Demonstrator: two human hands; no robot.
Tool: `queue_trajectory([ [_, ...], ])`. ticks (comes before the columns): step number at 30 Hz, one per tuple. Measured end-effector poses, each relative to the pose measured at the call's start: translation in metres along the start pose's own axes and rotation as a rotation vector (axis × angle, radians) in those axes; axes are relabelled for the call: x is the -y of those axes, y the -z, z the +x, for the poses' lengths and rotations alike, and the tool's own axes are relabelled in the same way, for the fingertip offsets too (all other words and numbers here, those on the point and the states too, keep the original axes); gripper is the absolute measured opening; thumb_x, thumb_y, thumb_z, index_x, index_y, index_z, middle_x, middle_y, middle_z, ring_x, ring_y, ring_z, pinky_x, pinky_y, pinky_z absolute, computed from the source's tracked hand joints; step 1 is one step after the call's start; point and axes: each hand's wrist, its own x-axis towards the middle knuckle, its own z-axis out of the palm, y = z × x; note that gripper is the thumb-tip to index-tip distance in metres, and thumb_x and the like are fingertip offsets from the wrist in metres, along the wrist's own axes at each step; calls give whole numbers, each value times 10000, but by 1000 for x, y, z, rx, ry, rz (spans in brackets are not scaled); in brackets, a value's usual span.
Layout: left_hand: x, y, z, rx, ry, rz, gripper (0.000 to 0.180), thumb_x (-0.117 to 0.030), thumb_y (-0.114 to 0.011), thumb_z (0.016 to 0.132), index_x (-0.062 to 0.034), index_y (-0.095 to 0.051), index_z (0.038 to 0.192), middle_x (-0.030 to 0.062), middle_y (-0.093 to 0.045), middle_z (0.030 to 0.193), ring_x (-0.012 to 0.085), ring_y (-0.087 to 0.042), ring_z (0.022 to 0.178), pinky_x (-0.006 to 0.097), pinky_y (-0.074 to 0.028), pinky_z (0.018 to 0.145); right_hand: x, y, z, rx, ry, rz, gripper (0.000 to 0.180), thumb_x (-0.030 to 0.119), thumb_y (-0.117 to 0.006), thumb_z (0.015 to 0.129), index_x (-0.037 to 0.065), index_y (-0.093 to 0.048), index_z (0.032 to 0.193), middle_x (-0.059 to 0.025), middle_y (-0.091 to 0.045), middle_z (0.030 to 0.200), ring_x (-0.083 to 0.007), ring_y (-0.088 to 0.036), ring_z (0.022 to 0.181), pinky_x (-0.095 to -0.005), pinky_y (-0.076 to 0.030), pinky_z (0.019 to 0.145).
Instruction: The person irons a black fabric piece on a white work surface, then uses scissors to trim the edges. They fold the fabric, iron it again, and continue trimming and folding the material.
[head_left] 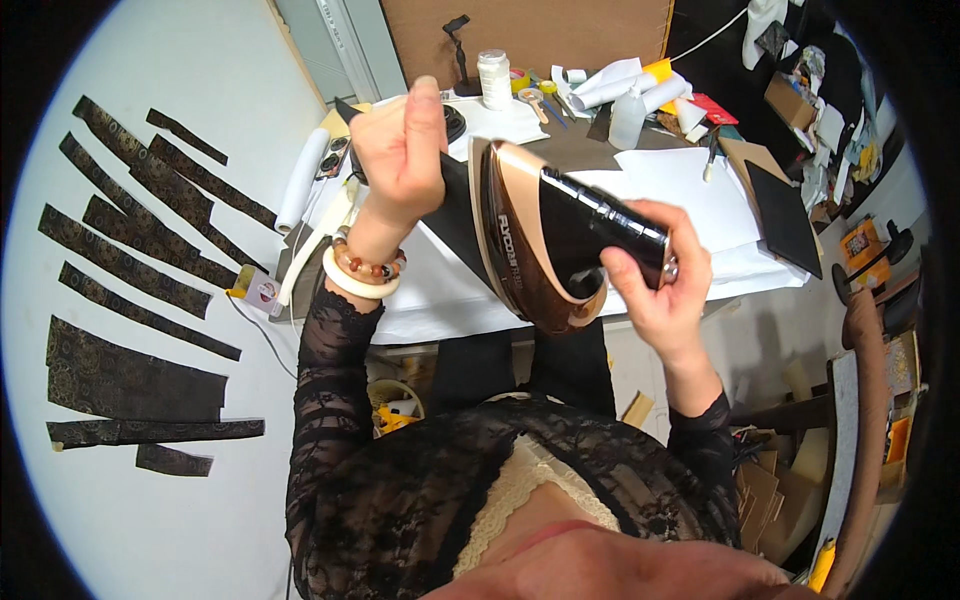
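Observation:
My right hand (672,282) is wrapped round the dark glossy handle of a handheld steam iron (540,235) with a rose-gold band. The iron is held up over the worktable, its flat sole facing left. Against that sole side lies a piece of black fabric (462,215), slanting from behind my left hand down to the iron. My left hand (402,150) is closed with the thumb up and grips the fabric's upper part; its fingertips are partly hidden. How firmly sole and cloth touch cannot be made out.
White paper (660,200) covers much of the worktable. Along its back stand a white jar (493,80), a clear bottle (627,120), tape rolls and paper rolls. Dark patterned fabric strips (140,255) are on the white surface at left. A black panel (785,215) lies at the right edge.

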Motion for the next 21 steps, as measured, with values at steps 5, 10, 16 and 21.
queue_trajectory([
  [5,-7,3,-2,15,-33,-47,475,-94,-421,1031,-2,-456,566,57,-439,519,150,-418,457,282,-289,471,1,0,0,16,-84,81,391,94,-782,849,-32,-567,1150,-103,-722,895,-108,-686,810,-228,-546,726],
  [10,-1,5,-4,18,-28,-32,460,-101,-419,1034,-3,-472,587,49,-456,532,143,-434,472,277,-302,478,7,2,3,7,-32,-7,405,103,-804,830,-35,-581,1138,-107,-719,864,-101,-685,808,-236,-543,712],
  [16,-1,6,-3,-72,-38,62,522,-147,-422,1036,-8,-450,533,45,-436,480,131,-403,441,277,-280,463,-6,-9,-9,-62,-86,68,411,133,-815,828,-20,-592,1137,-58,-697,788,-64,-657,745,-203,-519,654],
  [21,7,29,5,-217,-52,-24,556,-190,-388,1061,-19,-387,533,32,-390,482,103,-320,456,281,-225,467,-23,5,-29,-32,-199,33,372,142,-806,831,6,-629,1129,36,-566,698,-17,-468,622,-167,-379,591],
])
